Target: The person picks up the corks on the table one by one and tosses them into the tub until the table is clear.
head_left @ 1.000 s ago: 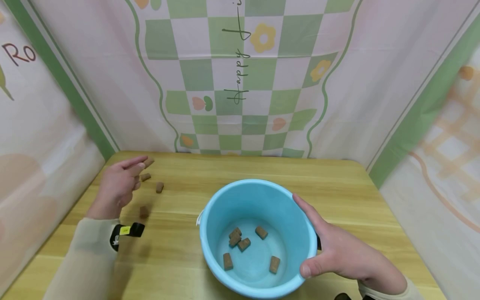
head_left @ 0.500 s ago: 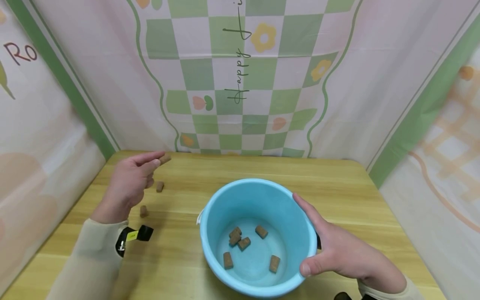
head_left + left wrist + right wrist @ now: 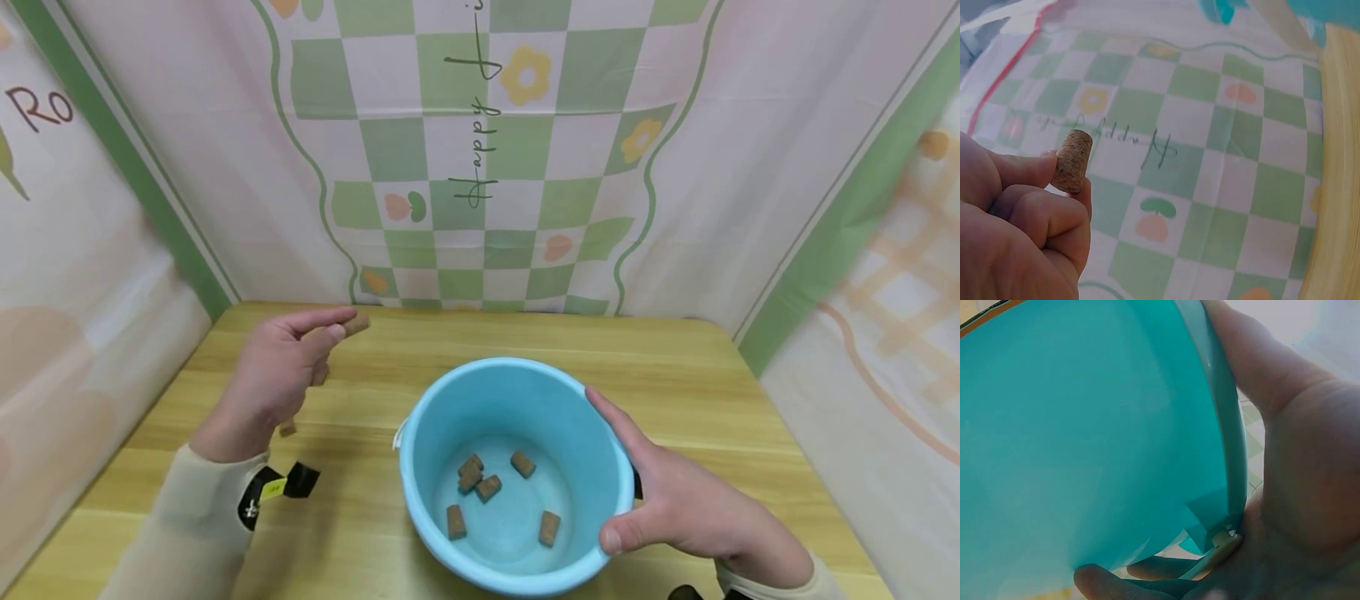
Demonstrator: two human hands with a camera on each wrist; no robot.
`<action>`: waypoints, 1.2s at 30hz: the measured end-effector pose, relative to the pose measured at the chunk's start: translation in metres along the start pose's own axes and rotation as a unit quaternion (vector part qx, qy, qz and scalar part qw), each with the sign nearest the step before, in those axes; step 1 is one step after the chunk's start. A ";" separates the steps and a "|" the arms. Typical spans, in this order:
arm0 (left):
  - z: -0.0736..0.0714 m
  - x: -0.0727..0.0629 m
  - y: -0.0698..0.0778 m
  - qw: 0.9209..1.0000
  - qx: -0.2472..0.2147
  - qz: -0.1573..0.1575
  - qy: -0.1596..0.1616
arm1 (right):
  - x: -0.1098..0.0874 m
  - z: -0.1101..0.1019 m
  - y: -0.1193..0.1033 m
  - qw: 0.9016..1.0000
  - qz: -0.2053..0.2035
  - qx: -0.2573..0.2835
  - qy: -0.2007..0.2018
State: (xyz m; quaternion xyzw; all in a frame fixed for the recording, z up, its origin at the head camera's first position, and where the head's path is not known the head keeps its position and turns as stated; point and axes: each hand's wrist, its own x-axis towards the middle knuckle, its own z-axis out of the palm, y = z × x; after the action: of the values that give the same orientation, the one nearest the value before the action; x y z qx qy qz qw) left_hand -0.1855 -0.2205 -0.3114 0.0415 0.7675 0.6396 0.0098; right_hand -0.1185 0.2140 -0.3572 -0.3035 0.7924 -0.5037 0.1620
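Between thumb and fingers my left hand (image 3: 281, 367) pinches a cork (image 3: 1074, 161), held above the table left of the bucket. In the head view that cork shows at the fingertips, tilted. My right hand (image 3: 686, 504) grips the right side of a light blue bucket (image 3: 420, 492), its thumb on the rim. The right wrist view shows fingers curled under the rim by the handle's joint. Several brown corks (image 3: 522, 464) lie on the bucket's floor. Two more are on the table by my left hand: one cork (image 3: 288, 428) below it, another partly hidden behind its fingers.
The wooden table (image 3: 660, 358) meets a checkered curtain (image 3: 517, 208) at its back edge. Fabric walls stand at left and right. A white handle joint (image 3: 399, 435) sticks out from the bucket's left side.
My left hand, with the cork pinched in it, has moved right, away from the table's left side and toward the bucket. My right hand and the bucket have stayed in place.
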 end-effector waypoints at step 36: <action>0.064 -0.027 0.020 0.984 0.054 0.112 -0.124 | 0.000 -0.001 0.001 1.000 0.000 -0.013 0.003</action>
State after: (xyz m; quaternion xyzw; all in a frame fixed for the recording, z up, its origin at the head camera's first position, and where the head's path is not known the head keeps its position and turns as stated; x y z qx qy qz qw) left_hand -0.1537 -0.1562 -0.3043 0.2067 0.7842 0.5843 0.0308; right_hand -0.1193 0.2153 -0.3576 -0.3045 0.7994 -0.4939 0.1558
